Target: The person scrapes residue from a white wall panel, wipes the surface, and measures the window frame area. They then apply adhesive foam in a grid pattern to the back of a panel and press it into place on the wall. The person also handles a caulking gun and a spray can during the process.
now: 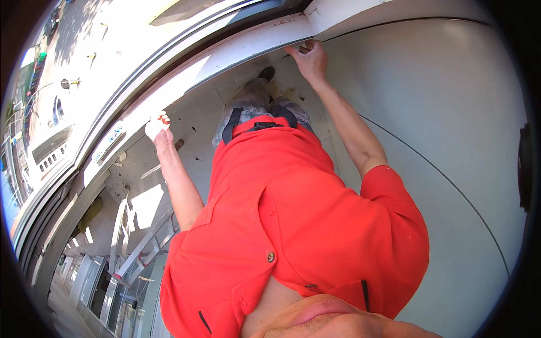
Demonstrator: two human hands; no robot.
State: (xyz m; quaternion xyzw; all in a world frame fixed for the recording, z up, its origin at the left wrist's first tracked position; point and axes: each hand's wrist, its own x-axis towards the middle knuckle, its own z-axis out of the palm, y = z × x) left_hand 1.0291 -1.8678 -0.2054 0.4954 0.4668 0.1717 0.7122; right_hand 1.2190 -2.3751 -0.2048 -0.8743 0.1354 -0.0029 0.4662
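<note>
My left hand [159, 128] rests at the white window sill [186, 76], its fingers closed and washed out by strong sunlight. Small red spots show at its fingertips, but what it holds, if anything, is too bright to make out. Farther right, my right hand [311, 61] reaches up to where the sill's edge meets the pale wall panel [417, 96]. Its fingers are curled into a pinch there, and anything between them is too small to name. A narrow white piece with blue print [110, 142] lies on the sill to the left of my left hand.
An aluminium stepladder [138, 256] stands at the lower left. Dark window tracks [135, 79] curve along the sill, with a sunlit street outside. Bits of debris [194, 129] lie on the floor beneath me. A thin dark seam [445, 164] crosses the wall at right.
</note>
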